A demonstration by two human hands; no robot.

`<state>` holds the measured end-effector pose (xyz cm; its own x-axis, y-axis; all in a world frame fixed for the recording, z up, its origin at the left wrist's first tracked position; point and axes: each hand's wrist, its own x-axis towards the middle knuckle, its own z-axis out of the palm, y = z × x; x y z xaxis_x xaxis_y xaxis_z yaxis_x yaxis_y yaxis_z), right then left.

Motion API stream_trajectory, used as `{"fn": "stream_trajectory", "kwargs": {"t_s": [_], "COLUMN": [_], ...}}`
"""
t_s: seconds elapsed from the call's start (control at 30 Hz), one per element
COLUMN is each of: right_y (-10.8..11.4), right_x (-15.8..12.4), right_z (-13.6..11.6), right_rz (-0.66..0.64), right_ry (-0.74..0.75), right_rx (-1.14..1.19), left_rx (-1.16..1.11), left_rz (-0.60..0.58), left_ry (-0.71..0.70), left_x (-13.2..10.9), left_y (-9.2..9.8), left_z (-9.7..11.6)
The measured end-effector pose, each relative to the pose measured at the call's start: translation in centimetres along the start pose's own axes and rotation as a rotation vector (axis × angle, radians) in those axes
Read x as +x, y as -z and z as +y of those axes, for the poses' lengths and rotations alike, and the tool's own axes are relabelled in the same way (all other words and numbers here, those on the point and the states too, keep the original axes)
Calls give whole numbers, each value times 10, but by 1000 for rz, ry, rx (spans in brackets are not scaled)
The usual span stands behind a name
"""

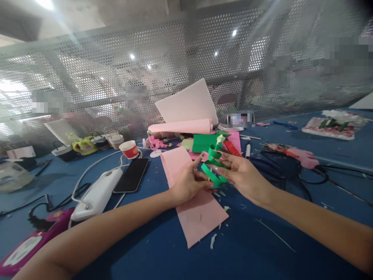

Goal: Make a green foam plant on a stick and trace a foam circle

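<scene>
So, both hands meet above the blue table [291, 241], approx. mid-frame, w/ one green paper spiral [214, 165] between them, held just over the near end of a flat pink sheet [198, 212]. The spiral's long axis runs up and slightly away from the person: wide coil at the bottom near the palms, narrower coils rising to a pale tip at the top. Left hand [189, 182] is closed on it, thumb and fingertips pinching the lower coils from the left. Right hand [243, 174] has its fingers stretched and spread, tips touching the coils from the right side, no closed pinch visible. Writing: the red-and-white paper cup [129, 149] has print too small to read; the pink gadget [26, 245] at lower left carries a white label, also illegible. Counts: 1 spiral, 2 hands, 1 black phone [131, 175] lying face up, 1 white charger block [97, 194] w/ white cables just beside it, 1 cup, 1 rolled pink paper [180, 126] and 1 flat green sheet [204, 142] behind the hands.
</scene>
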<state>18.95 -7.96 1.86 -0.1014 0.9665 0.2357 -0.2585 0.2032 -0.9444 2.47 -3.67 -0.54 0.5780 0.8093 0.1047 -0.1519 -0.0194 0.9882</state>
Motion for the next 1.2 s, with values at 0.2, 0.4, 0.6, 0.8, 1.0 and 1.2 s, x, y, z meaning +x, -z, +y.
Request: {"fn": "stream_trajectory", "kwargs": {"t_s": [0.2, 0.4, 0.6, 0.8, 1.0, 1.2], "right_y": [1, 9, 5, -1, -8, -4], "right_x": [1, 3, -3, -1, 0, -1], "right_z": [-2, 5, 11, 16, 19, 18], "right_rz": [96, 227, 345, 270, 175, 150], "right_ry": [-7, 221, 177, 0, -18, 29], "right_rx": [79, -187, -389, -260, -114, -87], "left_rx": [-9, -43, -68, -31, 53, 38], "left_rz": [73, 162, 165, 215, 138, 172], "left_ry": [23, 9, -5, -43, -77, -30], "left_x": [-2, -1, -2, 0, -3, -3], "left_y": [-3, -2, -2, -1, -5, -6], "left_z": [12, 14, 14, 11, 8, 12]}}
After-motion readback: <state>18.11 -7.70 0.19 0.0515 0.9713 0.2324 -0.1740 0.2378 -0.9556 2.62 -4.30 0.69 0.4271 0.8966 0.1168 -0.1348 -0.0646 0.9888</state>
